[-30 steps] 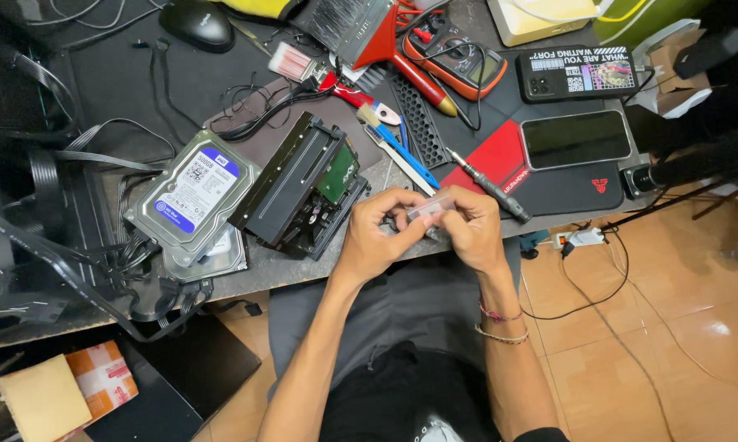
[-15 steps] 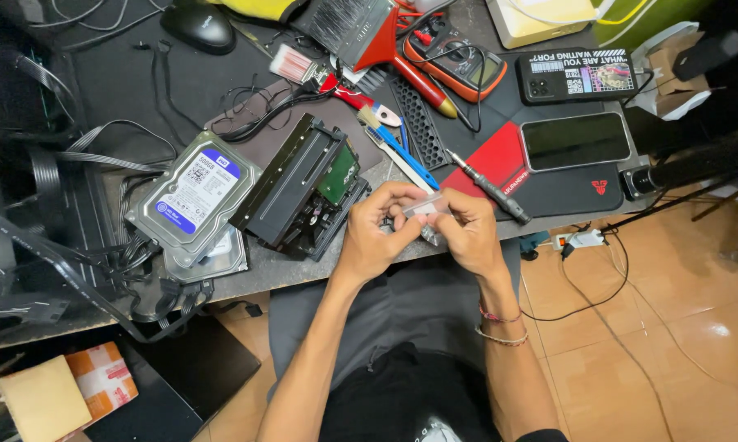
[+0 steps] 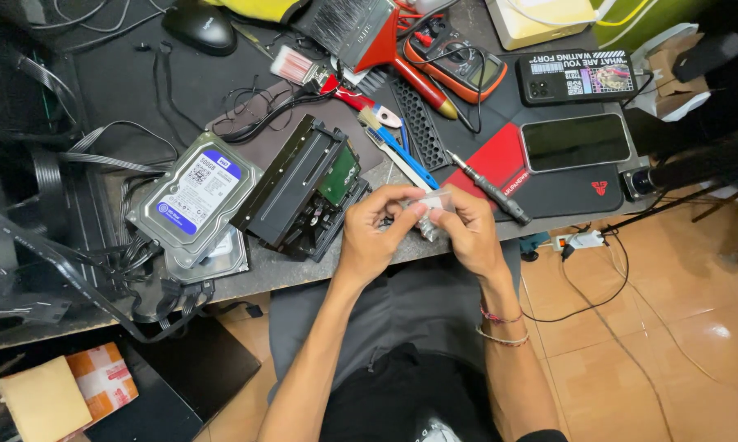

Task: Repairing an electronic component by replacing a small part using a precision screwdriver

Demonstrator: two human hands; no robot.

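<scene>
- Small clear plastic bag [image 3: 434,205], glossy and crinkled.
- Hard drive [image 3: 193,196]: bare brushed metal, paper label.
- Phone [image 3: 576,141]: glossy glass.
- Surface [image 3: 303,266]: matt grey.

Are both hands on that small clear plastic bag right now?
Touching. The head view shows the left hand and right hand pinching the small clear plastic bag between their fingertips, above the desk edge.

Cluttered dark desk [image 3: 246,274]: hard drives [image 3: 193,196], black drive bay [image 3: 303,188], phone [image 3: 575,141], multimeter [image 3: 459,67], brush [image 3: 369,33].
</scene>
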